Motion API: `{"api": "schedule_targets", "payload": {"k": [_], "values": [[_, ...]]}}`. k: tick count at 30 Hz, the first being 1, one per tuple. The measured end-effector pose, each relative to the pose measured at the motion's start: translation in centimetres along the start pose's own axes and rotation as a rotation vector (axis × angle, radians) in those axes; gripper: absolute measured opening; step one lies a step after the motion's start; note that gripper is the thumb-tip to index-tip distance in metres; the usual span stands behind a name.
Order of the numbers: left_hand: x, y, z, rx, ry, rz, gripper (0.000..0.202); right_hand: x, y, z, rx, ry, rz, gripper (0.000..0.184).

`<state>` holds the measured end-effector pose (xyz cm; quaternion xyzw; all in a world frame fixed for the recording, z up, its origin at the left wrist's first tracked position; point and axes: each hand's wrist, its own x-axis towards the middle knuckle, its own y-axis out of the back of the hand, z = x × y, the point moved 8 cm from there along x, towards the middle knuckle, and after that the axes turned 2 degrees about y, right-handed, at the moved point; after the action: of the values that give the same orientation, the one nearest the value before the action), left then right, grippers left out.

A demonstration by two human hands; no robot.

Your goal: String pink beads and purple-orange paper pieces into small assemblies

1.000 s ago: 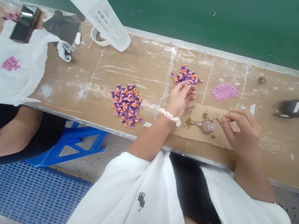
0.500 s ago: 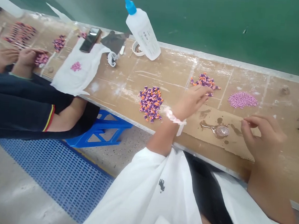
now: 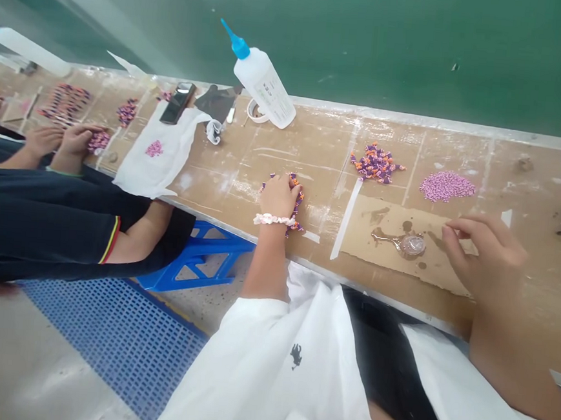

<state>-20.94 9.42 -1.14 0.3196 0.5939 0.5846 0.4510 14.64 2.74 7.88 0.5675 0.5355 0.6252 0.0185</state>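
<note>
My left hand [image 3: 278, 195], with a pink scrunchie on the wrist, rests on a pile of small purple-and-orange pieces [image 3: 297, 197] near the bench's front edge; its fingers curl down into the pile. My right hand [image 3: 488, 252] hovers over a brown cardboard sheet [image 3: 393, 258], fingertips pinched together, with whatever they hold too small to make out. A small round glue-smeared dish [image 3: 412, 245] sits on the cardboard just left of that hand. A second purple-and-orange pile [image 3: 375, 162] and a pile of pink pieces [image 3: 446, 185] lie farther back.
A white squeeze bottle with a blue nozzle [image 3: 261, 79] leans at the back of the bench. A white cloth [image 3: 160, 162], a phone [image 3: 177, 102] and a tape roll [image 3: 254, 109] lie to the left. Another person's hands [image 3: 59, 144] work at the far left. A blue stool [image 3: 194, 255] stands below.
My left hand has moved from the far purple-and-orange pile to the nearer pile on the left. The right hand stayed over the cardboard. The view has swung left.
</note>
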Motion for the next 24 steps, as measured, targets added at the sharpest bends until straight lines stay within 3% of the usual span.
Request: {"api": "schedule_targets", "payload": {"k": [9, 13, 17, 20, 24], "values": [[1.1, 0.2, 1.5, 0.053, 0.015, -0.091, 0.023, -0.1, -0.7, 1.9, 0.001, -0.101, -0.028, 0.009], [1.3, 1.2, 1.4, 0.036, 0.044, -0.047, 0.026, -0.2, -0.6, 3.7, -0.027, -0.178, -0.007, 0.007], [1.3, 2.8, 1.1, -0.118, 0.097, 0.062, 0.021, -1.3, -1.2, 7.4, -0.074, -0.350, -0.040, 0.006], [0.9, 3.4, 3.3, -0.398, -0.009, 0.082, 0.014, -2.4, -2.6, 9.5, -0.077, -0.422, -0.122, 0.005], [-1.1, 3.3, 9.6, -0.910, -0.302, -0.078, 0.004, -3.3, -4.9, 10.3, -0.029, -0.417, -0.235, 0.014]]}}
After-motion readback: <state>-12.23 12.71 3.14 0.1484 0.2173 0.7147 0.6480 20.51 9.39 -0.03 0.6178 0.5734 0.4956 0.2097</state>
